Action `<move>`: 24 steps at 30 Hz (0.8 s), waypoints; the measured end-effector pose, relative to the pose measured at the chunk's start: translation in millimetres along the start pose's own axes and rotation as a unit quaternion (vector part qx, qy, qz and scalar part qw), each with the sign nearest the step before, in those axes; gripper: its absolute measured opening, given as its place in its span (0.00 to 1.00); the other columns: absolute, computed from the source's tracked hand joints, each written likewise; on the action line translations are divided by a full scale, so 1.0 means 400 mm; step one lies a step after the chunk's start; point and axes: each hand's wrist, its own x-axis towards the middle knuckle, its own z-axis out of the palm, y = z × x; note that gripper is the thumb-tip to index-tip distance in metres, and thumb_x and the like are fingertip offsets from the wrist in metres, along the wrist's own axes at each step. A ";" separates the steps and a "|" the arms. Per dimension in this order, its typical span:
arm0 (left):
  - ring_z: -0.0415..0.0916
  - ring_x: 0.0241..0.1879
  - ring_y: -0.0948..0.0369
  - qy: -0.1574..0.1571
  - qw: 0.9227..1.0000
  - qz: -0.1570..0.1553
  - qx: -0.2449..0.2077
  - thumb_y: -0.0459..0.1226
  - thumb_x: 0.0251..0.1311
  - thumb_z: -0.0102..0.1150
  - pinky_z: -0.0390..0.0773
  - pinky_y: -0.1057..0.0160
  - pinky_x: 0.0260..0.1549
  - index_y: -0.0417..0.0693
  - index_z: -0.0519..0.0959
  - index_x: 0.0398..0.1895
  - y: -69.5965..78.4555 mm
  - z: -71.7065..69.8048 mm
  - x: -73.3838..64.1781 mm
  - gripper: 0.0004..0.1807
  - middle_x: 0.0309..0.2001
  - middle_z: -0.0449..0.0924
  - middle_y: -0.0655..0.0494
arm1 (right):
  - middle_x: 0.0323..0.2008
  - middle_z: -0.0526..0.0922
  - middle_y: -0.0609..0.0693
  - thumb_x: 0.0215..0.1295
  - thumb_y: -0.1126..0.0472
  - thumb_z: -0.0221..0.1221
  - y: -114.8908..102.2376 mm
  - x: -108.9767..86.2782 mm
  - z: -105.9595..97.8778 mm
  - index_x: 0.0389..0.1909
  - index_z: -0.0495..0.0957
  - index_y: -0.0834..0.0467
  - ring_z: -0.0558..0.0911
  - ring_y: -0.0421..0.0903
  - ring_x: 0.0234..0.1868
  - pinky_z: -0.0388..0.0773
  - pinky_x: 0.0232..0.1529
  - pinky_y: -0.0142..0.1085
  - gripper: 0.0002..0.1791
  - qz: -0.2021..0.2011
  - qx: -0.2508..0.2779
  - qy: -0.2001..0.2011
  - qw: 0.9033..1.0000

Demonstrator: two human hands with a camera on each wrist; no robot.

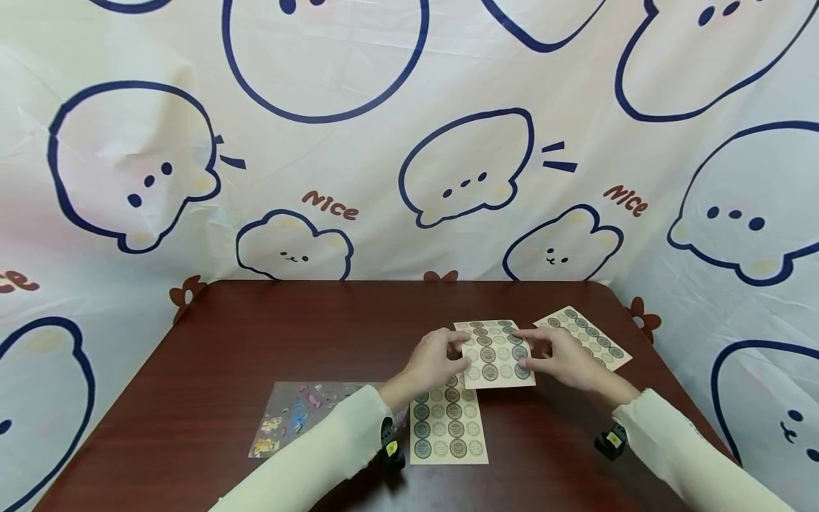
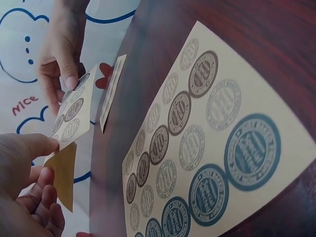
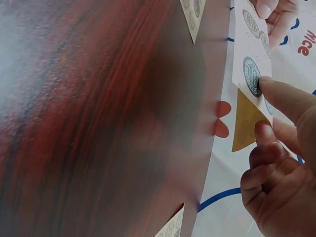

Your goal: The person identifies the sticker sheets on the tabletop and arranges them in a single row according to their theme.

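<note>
The held label sheet [image 1: 497, 361] is raised above the tabletop [image 1: 320, 323], pinched near its opposite side edges by both hands: the left hand [image 1: 435, 360] and the right hand [image 1: 566, 357] each have the thumb on the printed face and fingers behind. A golden-brown flap [image 2: 65, 173] hangs under it; whether this is the same sheet bent back or a second one, I cannot tell. The step in hand looks like handling or bending the sheet; the next move likely calls for even grips, so it does not crease askew.

Its round labels are too small to read. On the nearer sheet [image 1: 448, 427], lying below, "Special" seems legible inside the teal circles; the ring lettering is unclear. Another sheet [image 1: 595, 338] lies beyond the right hand, and a clear sheet with coloured figures [image 1: 297, 419] lies left. The backdrop [image 1: 365, 163] reads "Nice".
</note>
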 end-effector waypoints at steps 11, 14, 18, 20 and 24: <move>0.73 0.36 0.62 -0.010 1.000 0.003 -0.003 0.36 0.61 0.68 0.69 0.68 0.35 0.48 0.82 0.60 0.023 0.018 -0.015 0.23 0.38 0.79 0.56 | 0.29 0.73 0.47 0.60 0.58 0.71 0.013 -0.037 -0.008 0.63 0.79 0.59 0.67 0.36 0.22 0.67 0.23 0.31 0.29 -0.014 -0.009 0.007 1.000; 0.74 0.35 0.61 -0.010 1.000 0.010 -0.004 0.35 0.60 0.68 0.69 0.69 0.34 0.48 0.82 0.60 0.025 0.025 -0.021 0.22 0.38 0.79 0.57 | 0.30 0.74 0.48 0.59 0.58 0.72 0.013 -0.050 -0.007 0.62 0.80 0.60 0.67 0.35 0.23 0.67 0.24 0.31 0.29 -0.019 -0.020 0.015 1.000; 0.74 0.35 0.61 -0.009 1.000 0.015 -0.010 0.35 0.59 0.68 0.68 0.69 0.33 0.48 0.83 0.59 0.025 0.033 -0.028 0.22 0.39 0.80 0.53 | 0.30 0.73 0.49 0.58 0.58 0.73 0.010 -0.064 -0.004 0.60 0.81 0.59 0.67 0.35 0.23 0.67 0.23 0.30 0.28 -0.018 -0.028 0.022 0.999; 0.71 0.33 0.64 -0.008 1.000 0.016 -0.012 0.35 0.58 0.68 0.67 0.70 0.33 0.48 0.83 0.58 0.025 0.036 -0.031 0.22 0.39 0.81 0.51 | 0.30 0.73 0.49 0.58 0.58 0.73 0.008 -0.070 -0.003 0.60 0.81 0.59 0.66 0.35 0.23 0.66 0.23 0.30 0.28 -0.014 -0.032 0.025 0.999; 0.68 0.31 0.68 -0.008 1.000 0.016 -0.006 0.35 0.58 0.67 0.67 0.70 0.33 0.48 0.83 0.58 0.024 0.043 -0.033 0.22 0.39 0.82 0.51 | 0.28 0.71 0.47 0.58 0.56 0.73 0.006 -0.079 0.000 0.59 0.81 0.57 0.65 0.34 0.22 0.65 0.22 0.30 0.28 -0.010 -0.037 0.030 0.999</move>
